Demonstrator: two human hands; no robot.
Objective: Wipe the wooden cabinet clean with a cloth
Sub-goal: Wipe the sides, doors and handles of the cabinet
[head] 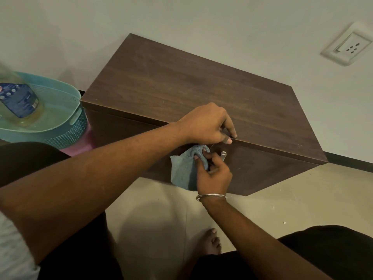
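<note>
Head view, looking down: dark wooden cabinet [201, 93] stands against a pale wall, its top bare, its front face toward the person. Left hand [205, 124] rests on the cabinet's front top edge, palm down, fingers curled loosely, fingertips pressing the edge; it grips nothing that can be seen. Just below it, against the cabinet's front face, the right hand [214, 174] pinches a grey-blue cloth [183, 170] between thumb and fingers, with the cloth's upper fold bunched under the left hand and the rest hanging down the front. A small metal handle [223, 155] shows on the cabinet front, just right of the cloth and touching or nearly touching the right fingers; which, cannot tell. A thin metal bangle [211, 197] circles the right wrist. Left of the cabinet, close beside its side, sits a teal perforated basket [66, 126] on something pink, holding a bottle [20, 102] with a blue label and yellowish liquid. Right of the cabinet, on the wall, a white socket plate [348, 45]. Below the cabinet front, tiled floor [282, 209] and a bare foot [210, 241].
</note>
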